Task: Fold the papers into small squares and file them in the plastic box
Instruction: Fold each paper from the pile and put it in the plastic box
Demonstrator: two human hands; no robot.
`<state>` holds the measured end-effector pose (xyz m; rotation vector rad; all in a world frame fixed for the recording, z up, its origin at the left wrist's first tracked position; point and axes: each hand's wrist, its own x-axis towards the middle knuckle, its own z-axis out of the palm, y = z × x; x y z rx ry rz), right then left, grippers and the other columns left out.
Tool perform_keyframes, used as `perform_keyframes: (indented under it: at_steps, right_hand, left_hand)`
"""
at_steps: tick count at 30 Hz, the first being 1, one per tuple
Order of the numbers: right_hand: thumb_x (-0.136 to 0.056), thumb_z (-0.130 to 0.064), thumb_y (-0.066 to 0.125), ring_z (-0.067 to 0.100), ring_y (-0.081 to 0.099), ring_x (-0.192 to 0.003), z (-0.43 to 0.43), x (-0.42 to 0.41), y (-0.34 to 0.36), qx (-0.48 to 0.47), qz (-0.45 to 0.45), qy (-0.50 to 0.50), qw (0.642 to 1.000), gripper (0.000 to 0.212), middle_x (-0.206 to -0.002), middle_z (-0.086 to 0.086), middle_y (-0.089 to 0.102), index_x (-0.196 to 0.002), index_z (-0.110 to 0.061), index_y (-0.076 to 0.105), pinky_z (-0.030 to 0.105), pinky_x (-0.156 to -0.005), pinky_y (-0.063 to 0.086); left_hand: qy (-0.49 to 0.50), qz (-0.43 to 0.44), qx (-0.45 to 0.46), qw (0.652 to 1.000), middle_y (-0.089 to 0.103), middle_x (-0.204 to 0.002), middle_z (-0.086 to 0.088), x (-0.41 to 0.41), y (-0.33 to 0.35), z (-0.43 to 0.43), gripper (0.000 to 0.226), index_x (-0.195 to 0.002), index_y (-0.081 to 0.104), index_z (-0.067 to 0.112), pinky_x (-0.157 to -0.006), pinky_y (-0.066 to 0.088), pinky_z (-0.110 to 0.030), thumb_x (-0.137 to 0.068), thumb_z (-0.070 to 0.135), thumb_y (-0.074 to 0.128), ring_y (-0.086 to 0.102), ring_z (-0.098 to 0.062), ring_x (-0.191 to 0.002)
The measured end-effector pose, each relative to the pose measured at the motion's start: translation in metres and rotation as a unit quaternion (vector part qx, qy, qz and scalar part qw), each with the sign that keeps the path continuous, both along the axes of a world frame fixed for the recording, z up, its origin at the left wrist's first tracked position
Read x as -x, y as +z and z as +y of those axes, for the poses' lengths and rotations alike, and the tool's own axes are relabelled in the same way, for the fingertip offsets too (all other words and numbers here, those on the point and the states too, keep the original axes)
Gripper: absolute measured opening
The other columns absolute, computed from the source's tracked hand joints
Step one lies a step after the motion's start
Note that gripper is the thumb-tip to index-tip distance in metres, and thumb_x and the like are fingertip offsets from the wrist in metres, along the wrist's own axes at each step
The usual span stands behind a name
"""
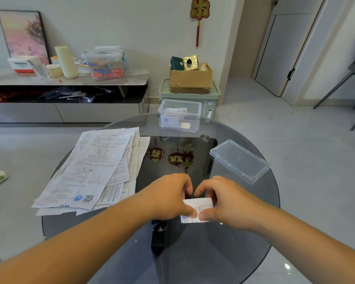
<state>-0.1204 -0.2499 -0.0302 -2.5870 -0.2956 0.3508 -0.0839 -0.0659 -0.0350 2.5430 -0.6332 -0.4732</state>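
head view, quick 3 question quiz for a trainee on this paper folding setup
1. Fill in: the left hand and right hand both pinch one small folded ____.
2. True or false: the clear lid sits closed on the plastic box.
3. The stack of unfolded papers lies: A) left of both hands, B) right of both hands, C) inside the box.
Key: 1 paper; 2 false, it lies apart on the glass table; 3 A.

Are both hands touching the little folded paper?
Touching. The head view shows the left hand and the right hand both pinching the folded paper.
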Motion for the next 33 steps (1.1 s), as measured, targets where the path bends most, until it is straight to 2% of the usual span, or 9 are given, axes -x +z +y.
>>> perform_keyframes:
  at_steps: [6, 11, 14, 17, 20, 22, 25, 28, 33]
  right_hand:
    - [-0.079, -0.032, 0.082, 0.007, 0.056, -0.079, 0.002, -0.001, -0.002, -0.043, -0.047, -0.003, 0.998, 0.025, -0.094, -0.013, 0.053, -0.085, -0.033, 0.057, 0.022, -0.062, 0.047]
    - [-0.096, -0.038, 0.061, 0.001, 0.056, -0.075, 0.005, -0.02, 0.021, -0.051, -0.149, 0.014, 0.987, 0.007, -0.079, -0.017, 0.06, -0.09, -0.035, 0.063, 0.017, -0.06, 0.042]
    - [-0.097, -0.035, 0.059, 0.005, 0.055, -0.076, 0.007, -0.06, 0.035, 0.001, -0.216, 0.027, 0.976, 0.009, -0.079, -0.017, 0.06, -0.094, -0.032, 0.067, 0.025, -0.066, 0.046]
    - [-0.095, -0.029, 0.066, 0.006, 0.058, -0.073, 0.005, -0.117, 0.047, -0.012, -0.225, -0.024, 0.974, 0.007, -0.078, -0.014, 0.064, -0.093, -0.027, 0.072, 0.028, -0.066, 0.047]
    - [-0.092, -0.025, 0.071, 0.005, 0.056, -0.076, 0.0, -0.181, 0.058, -0.063, -0.253, -0.093, 0.961, 0.005, -0.079, -0.015, 0.06, -0.09, -0.024, 0.076, 0.022, -0.066, 0.045]
    - [-0.09, -0.022, 0.073, 0.008, 0.06, -0.08, -0.003, -0.217, 0.06, -0.127, -0.255, -0.153, 0.946, 0.005, -0.081, -0.013, 0.065, -0.089, -0.023, 0.078, 0.022, -0.064, 0.043]
    - [-0.091, -0.022, 0.072, 0.014, 0.063, -0.086, -0.004, -0.262, 0.054, -0.136, -0.248, -0.196, 0.939, 0.007, -0.089, -0.005, 0.07, -0.094, -0.021, 0.078, 0.022, -0.062, 0.044]
    - [-0.091, -0.022, 0.072, 0.009, 0.059, -0.078, 0.001, -0.29, 0.043, -0.098, -0.254, -0.182, 0.945, 0.005, -0.082, -0.008, 0.065, -0.092, -0.024, 0.077, 0.021, -0.059, 0.041]
    - [-0.091, -0.023, 0.072, 0.014, 0.061, -0.081, 0.01, -0.316, 0.033, -0.047, -0.265, -0.159, 0.95, 0.007, -0.082, -0.008, 0.065, -0.086, -0.027, 0.075, 0.029, -0.068, 0.049]
  left_hand:
    - [-0.016, -0.013, 0.014, 1.0, 0.062, -0.075, 0.012, -0.004, 0.006, 0.006, 0.017, -0.078, 0.065, 0.027, -0.06, 0.043, -0.02, -0.08, 0.034, 0.08, 0.059, -0.004, -0.069]
    - [0.014, -0.101, 0.051, 0.993, 0.063, -0.071, 0.01, -0.03, 0.031, 0.012, 0.021, -0.073, 0.062, 0.03, -0.067, 0.053, -0.026, -0.083, 0.041, 0.077, 0.059, -0.004, -0.066]
    - [0.023, -0.182, 0.016, 0.983, 0.062, -0.076, 0.012, -0.065, 0.049, 0.01, 0.019, -0.077, 0.061, 0.03, -0.072, 0.054, -0.028, -0.085, 0.04, 0.075, 0.059, -0.004, -0.073]
    - [0.021, -0.275, -0.022, 0.961, 0.062, -0.094, 0.013, -0.114, 0.063, 0.012, 0.022, -0.095, 0.06, 0.034, -0.078, 0.052, -0.03, -0.084, 0.048, 0.073, 0.061, -0.011, -0.089]
    - [0.015, -0.331, -0.075, 0.94, 0.058, -0.127, 0.004, -0.173, 0.063, 0.018, 0.065, -0.133, 0.053, 0.029, -0.1, 0.046, -0.04, -0.08, 0.063, 0.069, 0.054, -0.018, -0.116]
    - [0.004, -0.319, -0.117, 0.94, 0.05, -0.144, 0.001, -0.206, 0.06, 0.021, 0.082, -0.146, 0.043, 0.026, -0.112, 0.037, -0.045, -0.081, 0.07, 0.063, 0.046, -0.021, -0.131]
    - [-0.038, -0.287, -0.191, 0.938, 0.041, -0.154, 0.0, -0.247, 0.053, 0.024, 0.09, -0.153, 0.034, 0.025, -0.122, 0.023, -0.048, -0.082, 0.076, 0.056, 0.038, -0.022, -0.141]
    - [-0.095, -0.271, -0.244, 0.926, 0.038, -0.156, 0.001, -0.268, 0.044, 0.021, 0.09, -0.154, 0.033, 0.024, -0.125, 0.007, -0.051, -0.084, 0.079, 0.049, 0.032, -0.021, -0.145]
    - [-0.141, -0.271, -0.272, 0.912, 0.032, -0.16, -0.001, -0.286, 0.036, 0.012, 0.092, -0.157, 0.026, 0.021, -0.125, 0.002, -0.051, -0.087, 0.078, 0.045, 0.026, -0.021, -0.149]
